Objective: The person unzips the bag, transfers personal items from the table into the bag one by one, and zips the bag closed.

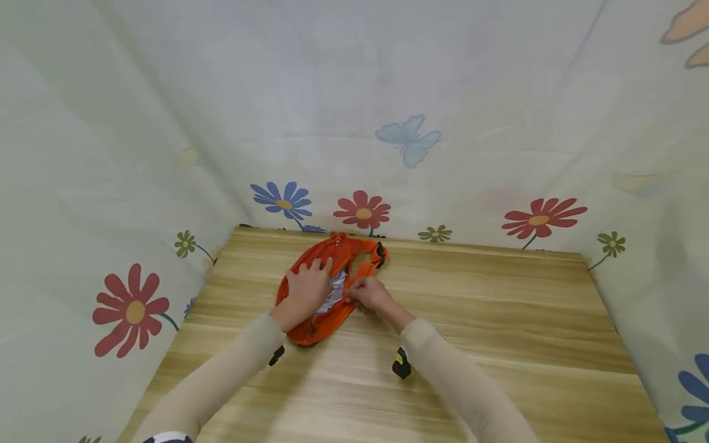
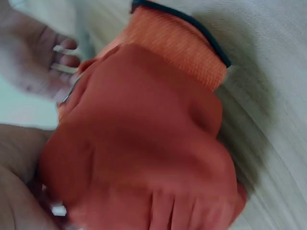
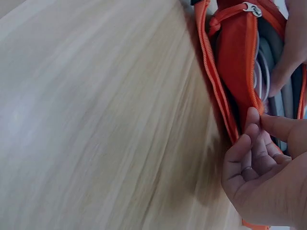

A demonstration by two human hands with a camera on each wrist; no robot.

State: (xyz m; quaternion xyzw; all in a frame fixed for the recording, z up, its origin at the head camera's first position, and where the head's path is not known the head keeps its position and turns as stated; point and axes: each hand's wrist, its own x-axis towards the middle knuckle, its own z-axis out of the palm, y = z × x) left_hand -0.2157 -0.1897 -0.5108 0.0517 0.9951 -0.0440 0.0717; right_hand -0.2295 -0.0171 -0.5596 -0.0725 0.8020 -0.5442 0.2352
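An orange zippered waist bag (image 1: 324, 249) lies on the table with its main pocket unzipped. My left hand (image 1: 309, 288) grips the bag's left side, its fingers over the outer fabric and the thumb inside the opening in the right wrist view. With thumb and forefinger, my right hand (image 3: 268, 163) pinches the zippered edge (image 3: 253, 62) on the other side of the mouth. Inside, a looped white cable (image 3: 261, 79) and grey items show, partly hidden by the left hand. In the left wrist view the bag's outer fabric (image 2: 139, 120) fills the middle.
The bag's strap with a black buckle (image 1: 380, 254) curls out at its upper right. A wood-grain table (image 1: 487, 307) extends to both sides, with a floral-printed curtain (image 1: 471, 154) along its back and sides. Small dark devices (image 1: 401, 363) sit at both wrists.
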